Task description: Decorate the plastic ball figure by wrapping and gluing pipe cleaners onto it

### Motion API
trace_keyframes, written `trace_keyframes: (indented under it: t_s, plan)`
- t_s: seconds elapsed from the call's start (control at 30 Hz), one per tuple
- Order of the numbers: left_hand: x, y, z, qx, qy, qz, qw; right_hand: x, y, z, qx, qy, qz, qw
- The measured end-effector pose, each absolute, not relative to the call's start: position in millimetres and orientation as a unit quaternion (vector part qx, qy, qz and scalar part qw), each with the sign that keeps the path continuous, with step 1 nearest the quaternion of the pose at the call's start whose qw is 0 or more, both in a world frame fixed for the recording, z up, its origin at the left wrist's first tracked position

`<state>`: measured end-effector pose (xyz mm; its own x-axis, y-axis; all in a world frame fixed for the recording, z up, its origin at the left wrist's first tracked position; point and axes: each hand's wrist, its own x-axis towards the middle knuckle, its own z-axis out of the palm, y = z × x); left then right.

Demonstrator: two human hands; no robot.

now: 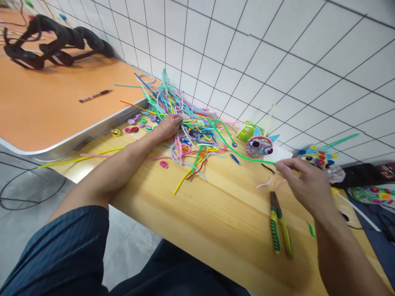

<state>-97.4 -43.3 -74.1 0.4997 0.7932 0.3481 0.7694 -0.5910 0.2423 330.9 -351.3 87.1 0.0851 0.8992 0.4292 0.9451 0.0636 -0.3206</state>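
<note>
Between the fingertips of my right hand (304, 176) is the end of a green pipe cleaner (247, 158), which runs left in a long curve to the pile. My left hand (168, 126) lies at the near side of that heap of many-coloured pipe cleaners (197, 119); its fingertips are hidden among the stems, so its grip cannot be made out. Just below my right hand, pliers with green and yellow handles (279, 230) rest on the wooden table (191, 218). Short pink pieces (264, 182) lie near their jaws.
A round decorated face with googly eyes (259, 146) leans by the tiled wall (216, 49). Another decorated piece (321, 158) is farther right. Buttons (134, 129) lie beside my left forearm. A pen (95, 95) and black strapped devices (58, 41) occupy the orange table (40, 107).
</note>
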Motion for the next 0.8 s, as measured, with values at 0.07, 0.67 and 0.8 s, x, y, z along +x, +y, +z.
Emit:
trace_keyframes:
  t_s: [0.07,0.67,0.8]
  plan:
    - [-95,-38,-71,0.86,0.464,0.211,0.032,349,-386,89,-0.736,-0.612,-0.006,0.289]
    - [-63,-154,33,0.843,0.52,0.09,0.101,397,-458,3,-0.765,-0.528,0.152,0.335]
    - [-32,-199,-3,0.843,0.529,0.005,0.099,389,-461,-6,-0.75,-0.545,0.169,0.336]
